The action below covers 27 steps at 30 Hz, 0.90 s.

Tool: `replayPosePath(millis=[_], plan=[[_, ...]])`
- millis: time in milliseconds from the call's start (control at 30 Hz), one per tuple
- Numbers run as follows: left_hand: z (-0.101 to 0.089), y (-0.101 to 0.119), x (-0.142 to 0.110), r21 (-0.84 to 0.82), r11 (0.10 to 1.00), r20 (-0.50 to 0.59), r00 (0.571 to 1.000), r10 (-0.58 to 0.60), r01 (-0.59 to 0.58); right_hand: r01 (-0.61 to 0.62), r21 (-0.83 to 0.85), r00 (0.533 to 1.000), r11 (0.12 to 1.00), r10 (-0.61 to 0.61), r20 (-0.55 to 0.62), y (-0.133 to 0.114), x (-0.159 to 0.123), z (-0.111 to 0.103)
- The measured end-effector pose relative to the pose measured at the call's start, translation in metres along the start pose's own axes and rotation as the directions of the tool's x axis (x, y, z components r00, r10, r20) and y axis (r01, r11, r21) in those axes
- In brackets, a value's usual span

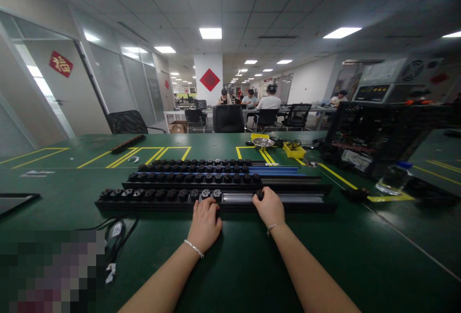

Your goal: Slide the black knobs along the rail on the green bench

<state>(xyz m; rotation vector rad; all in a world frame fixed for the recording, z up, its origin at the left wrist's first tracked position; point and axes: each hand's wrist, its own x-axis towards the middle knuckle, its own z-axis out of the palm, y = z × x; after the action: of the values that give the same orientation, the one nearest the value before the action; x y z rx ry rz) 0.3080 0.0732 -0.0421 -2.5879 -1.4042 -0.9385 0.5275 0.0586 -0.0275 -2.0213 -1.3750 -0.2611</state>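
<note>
Four long rails lie side by side across the table before me, carrying rows of small black round pieces. On the front rail [237,198], a row of black pieces [172,194] fills the left part, and bare silver metal shows to its right. My left hand [206,224] rests at the right end of that row, fingers stretched over the rail's front edge. Between thumb and bent fingers, my right hand [269,207] pinches a small black round piece [260,194] at the silver strip. Fingers partly hide this piece. A blue rail [284,171] lies farther back.
Beyond the rails stand a metal bowl [263,143] and a yellow tray [294,150] with black cable. An open computer case [363,135] is at the right, near a clear container [393,178]. A black cable [120,238] lies at left. Several people sit at far desks.
</note>
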Motion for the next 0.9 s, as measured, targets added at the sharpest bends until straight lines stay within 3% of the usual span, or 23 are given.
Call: replayPosePath(millis=[333,533,900], plan=[[0.001,-0.001,0.001,-0.005,1.0,0.016,1.0,-0.006,0.006,-0.015,-0.009,0.997,1.0,0.015,0.075,0.003,-0.001,-0.007],[0.0,0.0,0.0,-0.003,1.0,0.014,1.0,0.0,0.0,0.017,-0.021,1.0,1.0,-0.017,0.01,0.006,-0.003,-0.007],[-0.002,0.002,0.0,0.016,1.0,0.016,1.0,-0.004,0.004,0.065,-0.032,0.998,0.997,-0.065,0.0,0.009,-0.002,-0.005]])
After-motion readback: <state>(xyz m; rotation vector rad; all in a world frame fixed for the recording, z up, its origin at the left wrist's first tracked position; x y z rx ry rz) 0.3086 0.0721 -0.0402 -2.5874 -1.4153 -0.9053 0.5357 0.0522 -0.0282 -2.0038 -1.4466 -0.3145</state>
